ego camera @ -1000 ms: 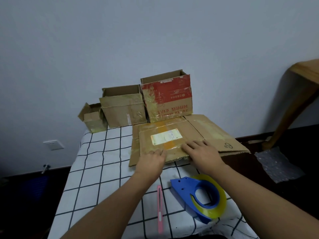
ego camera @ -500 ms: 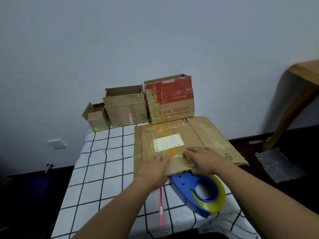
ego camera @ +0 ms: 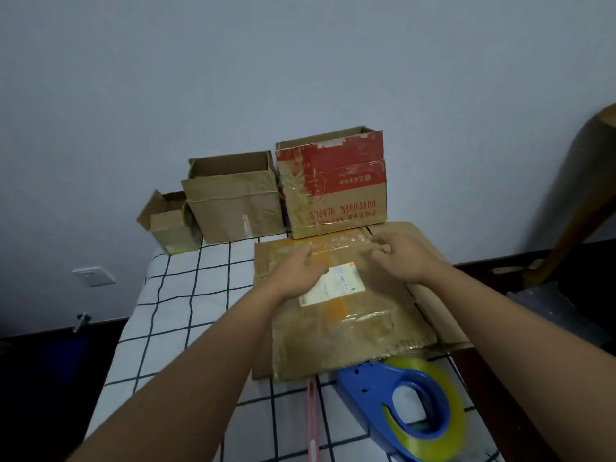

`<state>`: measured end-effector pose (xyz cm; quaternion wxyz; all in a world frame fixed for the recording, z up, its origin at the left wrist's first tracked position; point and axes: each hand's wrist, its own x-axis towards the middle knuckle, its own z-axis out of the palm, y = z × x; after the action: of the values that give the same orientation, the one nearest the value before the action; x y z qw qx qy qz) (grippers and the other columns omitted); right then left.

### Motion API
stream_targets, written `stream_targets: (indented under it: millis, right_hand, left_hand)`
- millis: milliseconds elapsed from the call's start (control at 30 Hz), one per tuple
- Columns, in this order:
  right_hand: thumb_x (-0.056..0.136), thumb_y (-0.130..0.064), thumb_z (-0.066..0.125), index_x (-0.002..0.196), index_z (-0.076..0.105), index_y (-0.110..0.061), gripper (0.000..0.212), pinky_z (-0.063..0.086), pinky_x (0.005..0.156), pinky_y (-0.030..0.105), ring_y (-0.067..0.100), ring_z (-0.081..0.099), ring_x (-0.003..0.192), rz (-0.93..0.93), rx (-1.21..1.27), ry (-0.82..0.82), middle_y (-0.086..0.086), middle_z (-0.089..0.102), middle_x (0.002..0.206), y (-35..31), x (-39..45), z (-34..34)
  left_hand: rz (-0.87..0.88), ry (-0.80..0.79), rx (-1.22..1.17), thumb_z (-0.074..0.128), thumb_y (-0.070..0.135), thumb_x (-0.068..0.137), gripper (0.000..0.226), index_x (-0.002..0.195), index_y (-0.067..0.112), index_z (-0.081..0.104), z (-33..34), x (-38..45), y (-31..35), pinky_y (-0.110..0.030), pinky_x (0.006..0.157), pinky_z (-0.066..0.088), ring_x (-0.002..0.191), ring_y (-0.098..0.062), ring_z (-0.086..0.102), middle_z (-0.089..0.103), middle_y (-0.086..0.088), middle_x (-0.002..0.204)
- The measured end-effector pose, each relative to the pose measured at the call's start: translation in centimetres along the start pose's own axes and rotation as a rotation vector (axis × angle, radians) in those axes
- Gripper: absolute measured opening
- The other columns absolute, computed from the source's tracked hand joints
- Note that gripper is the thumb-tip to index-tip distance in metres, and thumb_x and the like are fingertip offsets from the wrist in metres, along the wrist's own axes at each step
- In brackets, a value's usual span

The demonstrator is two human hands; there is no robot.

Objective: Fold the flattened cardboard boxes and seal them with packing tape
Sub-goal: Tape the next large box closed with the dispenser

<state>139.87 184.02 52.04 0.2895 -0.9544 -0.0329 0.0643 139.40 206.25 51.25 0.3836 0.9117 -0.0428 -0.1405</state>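
Under both hands the flattened cardboard box [ego camera: 346, 315] is brown with a white label [ego camera: 336, 288] and a yellow tape stripe. Nearer than the right hand [ego camera: 405, 258], a blue tape dispenser [ego camera: 383, 388] holds yellowish tape. White tabletop [ego camera: 186, 295], black grid.

You see a white cloth with black squares [ego camera: 173, 315] on the table. Left of it, a white wall plug [ego camera: 94, 275] sits low. Right of it stands a brown wooden leg [ego camera: 566, 211].
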Motion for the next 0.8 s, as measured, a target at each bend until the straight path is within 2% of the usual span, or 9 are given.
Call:
stream_targets:
  millis: [133, 200, 300, 367, 467, 600, 633, 700, 800]
  right_hand:
    - [0.095, -0.025, 0.055, 0.135, 0.056, -0.015, 0.041, 0.044, 0.091, 0.026, 0.021, 0.057, 0.116, 0.091, 0.12, 0.056, -0.002, 0.061, 0.125, 0.2, 4.8, -0.5]
    - [0.093, -0.025, 0.057, 0.136, 0.052, -0.012, 0.045, 0.047, 0.099, 0.039, 0.029, 0.056, 0.119, 0.153, 0.18, 0.141, 0.008, 0.059, 0.13, 0.5, 7.2, -0.6]
    - [0.093, -0.029, 0.06, 0.15, 0.029, -0.008, 0.068, 0.04, 0.109, 0.047, 0.035, 0.044, 0.133, 0.293, 0.312, 0.232, 0.016, 0.041, 0.147, 0.4, 10.3, -0.8]
    - [0.079, -0.043, 0.065, 0.15, 0.024, -0.019, 0.086, 0.041, 0.109, 0.051, 0.035, 0.045, 0.132, 0.308, 0.393, 0.243, 0.013, 0.041, 0.146, 0.9, 12.4, -0.8]
    - [0.051, -0.057, 0.055, 0.132, 0.04, -0.028, 0.087, 0.052, 0.097, 0.05, 0.029, 0.059, 0.112, 0.28, 0.475, 0.25, 0.004, 0.057, 0.123, 3.6, 16.1, 0.4]
    - [0.074, -0.036, 0.061, 0.132, 0.041, -0.02, 0.063, 0.051, 0.099, 0.044, 0.023, 0.06, 0.107, 0.285, 0.547, 0.343, 0.001, 0.055, 0.122, 1.7, 15.7, 1.2]
    - [0.081, -0.031, 0.061, 0.135, 0.04, -0.019, 0.059, 0.044, 0.103, 0.036, 0.02, 0.057, 0.107, 0.29, 0.557, 0.339, -0.001, 0.049, 0.124, 1.8, 15.8, 1.5]
    - [0.092, -0.028, 0.056, 0.142, 0.035, -0.02, 0.054, 0.031, 0.097, 0.026, 0.016, 0.044, 0.104, 0.309, 0.544, 0.31, -0.001, 0.033, 0.125, 2.1, 16.1, 2.4]
    - [0.089, -0.033, 0.056, 0.143, 0.036, -0.023, 0.058, 0.037, 0.106, 0.035, 0.02, 0.048, 0.111, 0.285, 0.576, 0.288, 0.005, 0.038, 0.134, 2.0, 16.3, 3.2]
  left_hand:
    - [-0.126, 0.206, -0.229, 0.055, 0.028, 0.097, 0.051, 0.145, 0.02, 0.039, -0.3, 5.0, 0.1, -0.034, 0.088, 0.05, 0.112, -0.024, 0.06, 0.059, -0.002, 0.128]
    - [-0.184, 0.293, -0.255, 0.055, 0.036, 0.096, 0.058, 0.148, 0.023, 0.035, -0.5, 7.2, -0.5, -0.031, 0.089, 0.041, 0.123, -0.025, 0.053, 0.05, -0.002, 0.143]
    - [-0.275, 0.34, -0.345, 0.057, 0.043, 0.095, 0.076, 0.156, 0.026, 0.016, -0.9, 10.2, -1.7, -0.042, 0.107, 0.035, 0.14, -0.03, 0.037, 0.032, -0.003, 0.158]
    - [-0.3, 0.324, -0.439, 0.058, 0.041, 0.094, 0.077, 0.156, 0.029, 0.014, -1.0, 11.7, -2.0, -0.047, 0.111, 0.034, 0.14, -0.031, 0.036, 0.031, -0.004, 0.158]
    - [-0.29, 0.3, -0.55, 0.057, 0.033, 0.094, 0.065, 0.151, 0.034, 0.027, -0.9, 12.9, -2.1, -0.047, 0.101, 0.046, 0.123, -0.027, 0.052, 0.05, -0.001, 0.143]
    - [-0.271, 0.305, -0.619, 0.058, 0.041, 0.079, 0.077, 0.149, 0.042, 0.025, -0.7, 14.2, -2.6, -0.053, 0.101, 0.046, 0.123, -0.028, 0.053, 0.048, -0.001, 0.142]
    - [-0.265, 0.31, -0.622, 0.058, 0.044, 0.075, 0.08, 0.149, 0.043, 0.025, -0.7, 14.6, -3.0, -0.053, 0.102, 0.046, 0.123, -0.028, 0.053, 0.048, -0.001, 0.143]
    - [-0.258, 0.305, -0.625, 0.06, 0.041, 0.079, 0.078, 0.149, 0.038, 0.026, -0.7, 14.6, -2.9, -0.05, 0.105, 0.044, 0.124, -0.026, 0.052, 0.049, 0.0, 0.142]
    - [-0.298, 0.311, -0.647, 0.06, 0.028, 0.091, 0.075, 0.153, 0.027, 0.019, -0.5, 14.6, -3.0, -0.047, 0.106, 0.04, 0.128, -0.028, 0.048, 0.047, -0.003, 0.145]
